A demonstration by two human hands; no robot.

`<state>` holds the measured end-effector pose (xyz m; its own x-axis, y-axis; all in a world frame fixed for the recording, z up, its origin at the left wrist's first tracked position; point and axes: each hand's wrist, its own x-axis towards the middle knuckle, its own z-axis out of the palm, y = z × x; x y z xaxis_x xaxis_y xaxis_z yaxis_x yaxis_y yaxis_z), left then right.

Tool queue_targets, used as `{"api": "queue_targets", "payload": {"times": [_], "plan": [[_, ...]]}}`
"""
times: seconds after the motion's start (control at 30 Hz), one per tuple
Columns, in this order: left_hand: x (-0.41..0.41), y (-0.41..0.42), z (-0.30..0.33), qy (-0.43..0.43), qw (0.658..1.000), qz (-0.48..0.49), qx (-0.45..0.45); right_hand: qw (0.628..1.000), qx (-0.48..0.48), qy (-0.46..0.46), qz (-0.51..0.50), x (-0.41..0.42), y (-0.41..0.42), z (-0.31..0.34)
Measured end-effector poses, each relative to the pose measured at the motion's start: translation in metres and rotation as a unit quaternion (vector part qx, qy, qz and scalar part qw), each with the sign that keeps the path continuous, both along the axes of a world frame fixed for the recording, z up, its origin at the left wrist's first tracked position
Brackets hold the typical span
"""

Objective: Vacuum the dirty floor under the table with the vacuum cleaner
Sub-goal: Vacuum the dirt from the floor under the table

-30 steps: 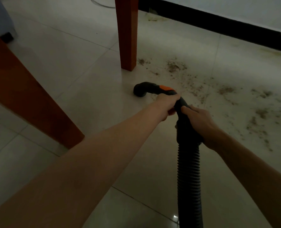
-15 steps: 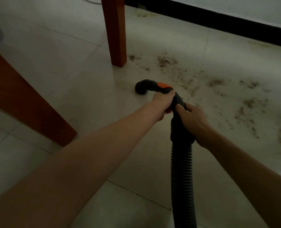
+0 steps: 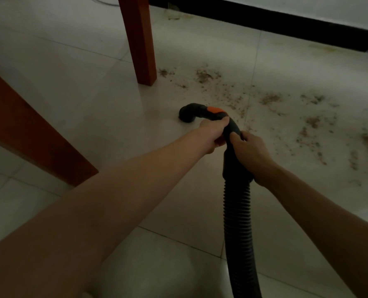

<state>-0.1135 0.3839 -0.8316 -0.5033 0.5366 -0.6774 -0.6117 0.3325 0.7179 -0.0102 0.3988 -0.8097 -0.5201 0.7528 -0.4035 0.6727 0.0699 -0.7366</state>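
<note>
the vacuum cleaner's black hose handle [image 3: 232, 127] lies low over the pale tiled floor [image 3: 75, 87], its curved nozzle end [image 3: 187, 114] turned down just beside the tile surface, an orange button [image 3: 214, 110] on top. the ribbed hose [image 3: 239, 222] runs back toward the camera between both forearms. the left hand [image 3: 213, 132] reaches far forward, arm nearly straight, fingers wrapped over the handle just behind the orange button. the right hand [image 3: 249, 151] sits a little closer in, fingers and thumb curled round the thicker cuff where the ribbing begins, wrist bent slightly. brown dirt [image 3: 271, 100] is scattered on the tiles to the right of the nozzle. one reddish wooden table leg [image 3: 140, 39] stands beyond the nozzle, another [image 3: 28, 130] at left.
</note>
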Motion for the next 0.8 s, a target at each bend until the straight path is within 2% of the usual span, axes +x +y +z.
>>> {"api": "queue_targets", "payload": {"times": [0.23, 0.47, 0.67, 0.8], "plan": [[-0.009, 0.009, 0.002, 0.0, 1.0, 0.0, 0.024, 0.995, -0.01, 0.033, -0.091, -0.027, 0.006, -0.01], [-0.033, 0.014, -0.013, 0.031, 0.999, 0.035, 0.004, 0.994, -0.073, 0.072, -0.027, -0.036, 0.012, -0.008], [-0.056, 0.019, -0.017, 0.035, 0.998, 0.057, 0.005, 0.998, -0.004, 0.064, -0.016, -0.061, 0.012, -0.021], [-0.064, 0.024, -0.015, 0.039, 0.999, 0.024, 0.016, 0.996, 0.016, 0.072, -0.041, -0.077, 0.017, -0.03]]}}
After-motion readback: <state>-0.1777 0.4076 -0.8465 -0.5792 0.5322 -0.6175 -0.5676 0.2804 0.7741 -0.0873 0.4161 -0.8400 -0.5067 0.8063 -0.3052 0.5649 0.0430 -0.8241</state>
